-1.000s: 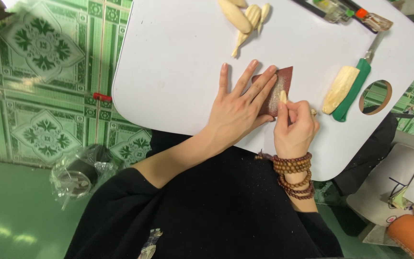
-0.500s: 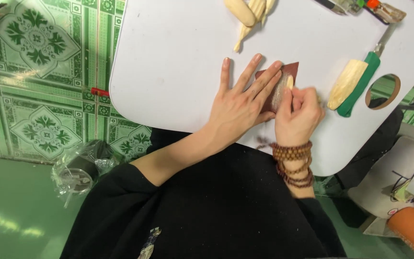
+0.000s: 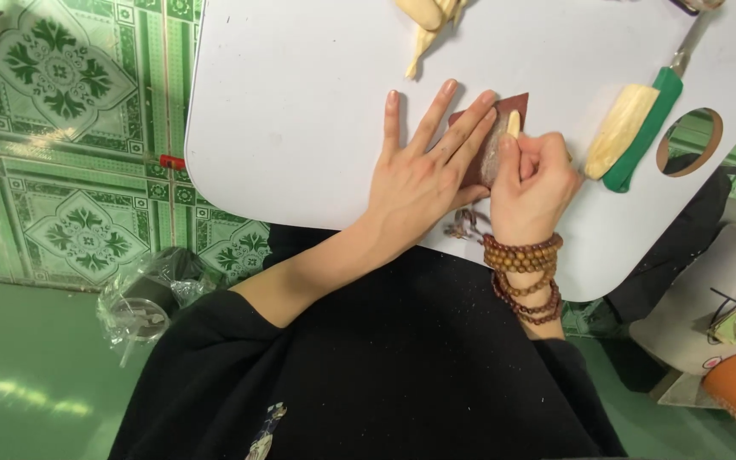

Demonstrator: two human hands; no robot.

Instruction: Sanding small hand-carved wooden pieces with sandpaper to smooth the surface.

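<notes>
My left hand [image 3: 423, 175] lies flat with spread fingers on a brown sheet of sandpaper [image 3: 508, 109], pinning it to the white board [image 3: 300, 102] on my lap. My right hand [image 3: 534, 187], with wooden bead bracelets at the wrist, pinches a small pale carved piece [image 3: 513, 123] and presses its tip against the sandpaper, where pale dust shows.
A larger pale carved piece [image 3: 622, 129] lies beside a green-handled knife [image 3: 645, 128] at the right, next to an oval handle hole [image 3: 689, 141]. Several pale carvings [image 3: 423, 17] sit at the board's top edge. A plastic-wrapped dark object [image 3: 142, 302] rests on the green floor.
My right hand has slid the small piece up along the sandpaper, away from me. The left hand stays pressed flat. The view has shifted slightly.
</notes>
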